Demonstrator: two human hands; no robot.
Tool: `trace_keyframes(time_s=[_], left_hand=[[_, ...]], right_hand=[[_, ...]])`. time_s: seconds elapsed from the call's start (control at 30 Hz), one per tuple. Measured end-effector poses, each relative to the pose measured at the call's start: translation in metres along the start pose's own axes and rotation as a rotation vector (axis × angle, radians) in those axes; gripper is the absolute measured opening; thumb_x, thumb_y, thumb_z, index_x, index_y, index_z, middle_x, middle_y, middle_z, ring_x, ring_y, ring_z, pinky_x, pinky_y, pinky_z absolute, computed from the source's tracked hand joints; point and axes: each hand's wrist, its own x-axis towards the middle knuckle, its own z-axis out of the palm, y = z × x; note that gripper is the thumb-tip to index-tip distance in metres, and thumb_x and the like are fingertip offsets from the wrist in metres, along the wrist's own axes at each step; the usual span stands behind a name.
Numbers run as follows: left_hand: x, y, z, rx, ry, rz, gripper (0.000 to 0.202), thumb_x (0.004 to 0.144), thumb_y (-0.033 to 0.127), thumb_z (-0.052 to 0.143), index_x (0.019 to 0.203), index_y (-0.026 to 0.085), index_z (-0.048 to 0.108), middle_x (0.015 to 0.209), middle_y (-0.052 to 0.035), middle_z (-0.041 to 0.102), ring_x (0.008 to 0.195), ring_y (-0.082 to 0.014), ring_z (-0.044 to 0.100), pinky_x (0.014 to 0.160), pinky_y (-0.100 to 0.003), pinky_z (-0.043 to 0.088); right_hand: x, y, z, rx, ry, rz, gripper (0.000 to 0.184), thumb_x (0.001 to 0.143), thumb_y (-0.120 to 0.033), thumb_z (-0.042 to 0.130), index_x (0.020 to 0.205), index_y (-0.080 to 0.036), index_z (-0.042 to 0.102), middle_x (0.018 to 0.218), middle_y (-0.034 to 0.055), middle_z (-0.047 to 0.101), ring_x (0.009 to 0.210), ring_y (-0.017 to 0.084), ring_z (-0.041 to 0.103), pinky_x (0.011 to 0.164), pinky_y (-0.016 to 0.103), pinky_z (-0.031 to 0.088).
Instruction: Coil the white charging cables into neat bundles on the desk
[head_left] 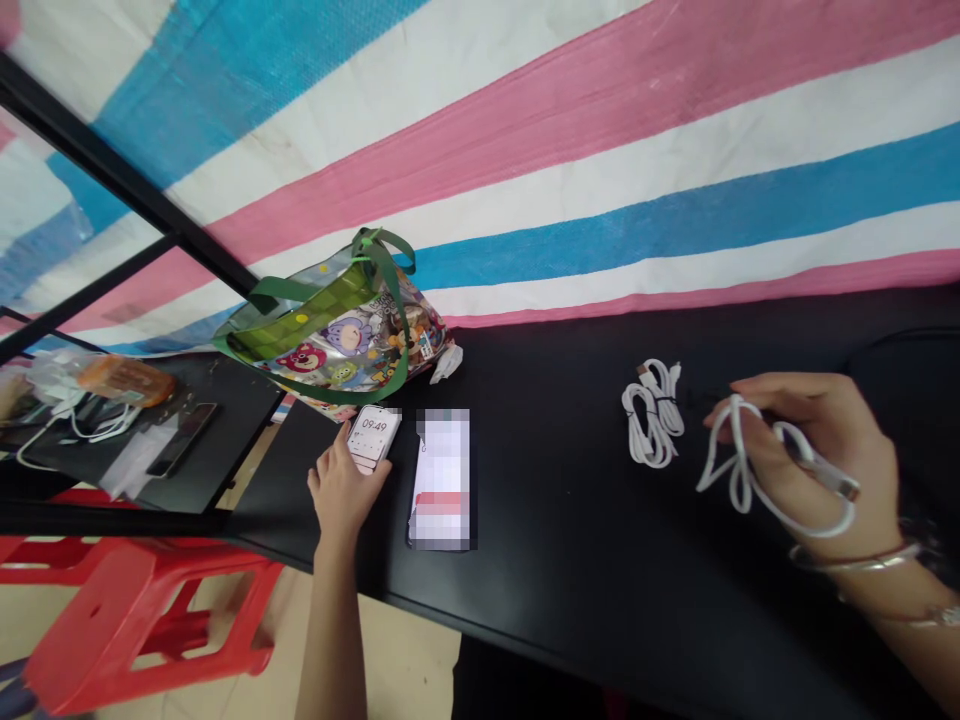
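White USB cable [739, 465] looped through right hand [832, 460] above black table [570, 590], at right side; right fingers [780, 395] half curled, holding cable, loops hanging below them; left hand [345, 490] on white phone [373, 432] showing 09:49, left fingers [339, 438] against its lower edge, grip unclear; smartphone [442, 480] with blurred screen lies just beside white phone; coiled white cable [652, 415] lies between smartphone and right hand; printed tote bag [337, 330] behind white phone.
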Motion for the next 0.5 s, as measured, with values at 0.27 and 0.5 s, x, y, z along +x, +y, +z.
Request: trace_keyframes(time_s=[0.27,0.5], left_hand=[[-0.03,0.046,0.005,-0.457,0.312,0.613,0.036,0.083,0.024,0.049,0.119,0.022,0.052,0.122,-0.0095,0.061,0.119,-0.0276,0.051,0.103,-0.046,0.037],[-0.086,0.143,0.013,-0.745,-0.21,1.04,0.04,0.084,0.024,0.054,0.123,0.02,0.048,0.123,-0.0101,0.062,0.113,-0.0251,0.057,0.096,-0.04,0.045]], right_hand=[[0.004,-0.007,0.003,-0.067,-0.032,-0.14,0.032,0.082,-0.055,0.055,0.079,-0.023,0.056,0.058,0.0013,0.064,0.046,0.016,0.06,0.044,0.026,0.046],[0.005,-0.017,0.004,-0.056,-0.087,-0.135,0.023,0.082,-0.046,0.056,0.076,-0.023,0.054,0.059,0.001,0.065,0.048,0.015,0.062,0.044,0.024,0.046]])
